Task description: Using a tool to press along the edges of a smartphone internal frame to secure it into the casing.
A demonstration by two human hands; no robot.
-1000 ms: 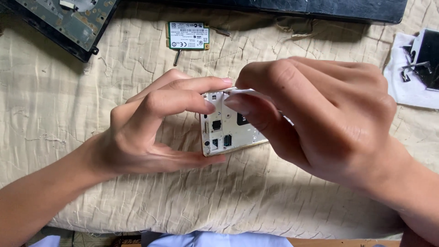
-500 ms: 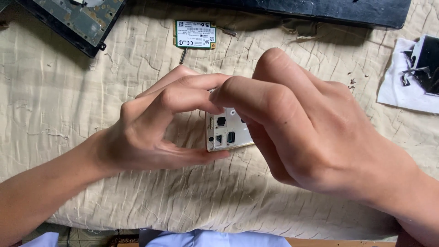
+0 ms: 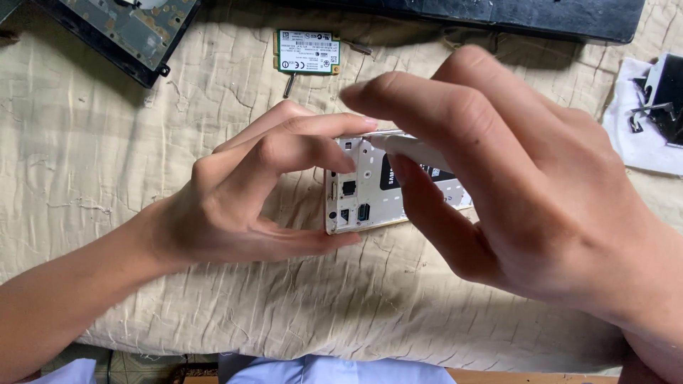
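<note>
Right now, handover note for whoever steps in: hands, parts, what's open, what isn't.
Left hand: pinches the white phone body by its edges, thumb under, fingers on top, held just above the beige quilted cloth.
Right hand: covers the phone's right half, pressing a thin white tool at its upper edge.
Done: back cover is off, inner frame and ports exposed.
Left: inner frame not yet lifted.
Nearby: small green card with a screw below it, dark circuit board top left, metal parts on white tissue far right.

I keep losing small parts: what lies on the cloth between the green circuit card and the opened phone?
In the head view, a small dark screw lies on the beige cloth just below the green circuit card, above the left hand gripping the opened phone.
</note>
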